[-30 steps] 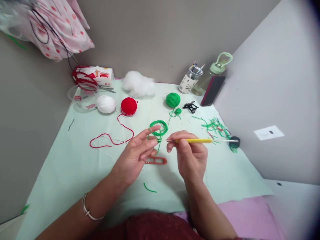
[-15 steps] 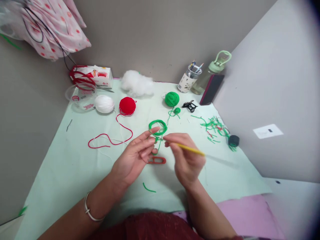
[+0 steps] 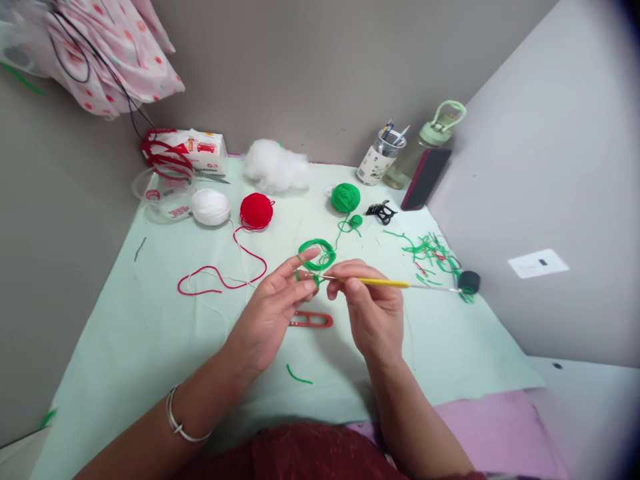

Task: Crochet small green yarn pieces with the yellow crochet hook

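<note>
Tabletop (image 3: 125, 320), frame centre: right hand (image 3: 373, 313) fingers pinch hook (image 3: 385, 283), long axis near-horizontal, tip pointing left. Left hand (image 3: 273, 313) fingers half-curled, pinching green yarn (image 3: 316, 255).

— How many balls of yarn?
— Three big ones: a white ball (image 3: 211, 206), a red ball (image 3: 257, 211), a green ball (image 3: 345, 198).
— Tools?
— One hook (image 3: 383, 283), one snips (image 3: 311, 321), one hair clip (image 3: 381, 212), one bottle (image 3: 420, 150).

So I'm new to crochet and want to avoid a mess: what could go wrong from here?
The green yarn pinched in the left hand could slip off the hook in the right hand. Its strand to the green ball lies looped and might tangle. The red clippers below the hands may snag it.
</note>
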Action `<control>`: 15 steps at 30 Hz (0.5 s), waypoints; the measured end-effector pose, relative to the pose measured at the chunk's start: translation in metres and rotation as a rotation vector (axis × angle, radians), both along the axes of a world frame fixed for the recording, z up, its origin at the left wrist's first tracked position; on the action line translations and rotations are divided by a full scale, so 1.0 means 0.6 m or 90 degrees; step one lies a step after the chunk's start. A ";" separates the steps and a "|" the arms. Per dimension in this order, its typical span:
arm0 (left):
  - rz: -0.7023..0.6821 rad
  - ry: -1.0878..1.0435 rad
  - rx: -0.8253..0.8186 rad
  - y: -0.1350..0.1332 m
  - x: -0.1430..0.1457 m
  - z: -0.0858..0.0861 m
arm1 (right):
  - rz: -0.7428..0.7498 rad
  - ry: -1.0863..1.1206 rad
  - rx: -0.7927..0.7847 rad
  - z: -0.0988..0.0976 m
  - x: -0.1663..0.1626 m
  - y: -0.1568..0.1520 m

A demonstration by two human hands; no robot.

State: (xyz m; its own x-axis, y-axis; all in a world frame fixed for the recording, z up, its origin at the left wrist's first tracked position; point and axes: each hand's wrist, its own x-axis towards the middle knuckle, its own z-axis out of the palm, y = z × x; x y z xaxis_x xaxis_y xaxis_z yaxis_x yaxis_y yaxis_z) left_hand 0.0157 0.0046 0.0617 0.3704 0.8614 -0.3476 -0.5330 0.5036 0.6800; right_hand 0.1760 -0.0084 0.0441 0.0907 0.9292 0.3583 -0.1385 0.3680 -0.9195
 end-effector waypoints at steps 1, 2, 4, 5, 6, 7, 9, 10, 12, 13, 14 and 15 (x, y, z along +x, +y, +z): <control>-0.008 -0.014 -0.016 0.001 -0.001 0.000 | 0.009 0.024 -0.012 0.000 0.001 0.001; -0.017 -0.033 -0.032 0.001 -0.002 0.000 | 0.013 0.046 -0.030 0.001 0.002 0.003; -0.042 -0.079 -0.055 0.003 -0.005 -0.003 | 0.007 0.092 -0.077 0.003 0.004 0.006; -0.054 -0.102 -0.061 0.003 -0.006 -0.004 | 0.001 0.117 -0.102 0.005 0.005 0.007; -0.058 -0.119 -0.064 0.004 -0.007 -0.005 | -0.005 0.141 -0.124 0.007 0.006 0.009; -0.053 -0.127 -0.061 0.004 -0.007 -0.006 | -0.007 0.163 -0.142 0.008 0.006 0.010; -0.028 -0.112 -0.042 0.004 -0.006 -0.007 | 0.011 0.187 -0.158 0.010 0.006 0.010; -0.016 -0.092 -0.028 0.003 -0.005 -0.006 | 0.024 0.183 -0.156 0.010 0.005 0.009; -0.005 -0.045 0.002 0.001 -0.001 -0.004 | 0.030 0.121 -0.121 0.007 0.001 0.006; 0.000 -0.025 0.017 -0.001 0.001 -0.003 | 0.017 0.072 -0.093 0.006 0.000 0.003; 0.005 -0.007 0.029 -0.001 0.003 -0.002 | -0.004 0.025 -0.067 0.004 -0.001 0.001; 0.010 0.008 0.038 -0.002 0.004 -0.001 | -0.021 -0.008 -0.048 0.002 -0.002 0.000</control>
State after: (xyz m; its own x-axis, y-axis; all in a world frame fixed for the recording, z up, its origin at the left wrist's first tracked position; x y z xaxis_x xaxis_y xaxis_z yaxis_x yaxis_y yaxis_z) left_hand 0.0178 0.0035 0.0614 0.3523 0.8865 -0.3000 -0.5316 0.4533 0.7154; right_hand 0.1747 -0.0087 0.0455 0.1179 0.9499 0.2895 -0.1148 0.3026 -0.9462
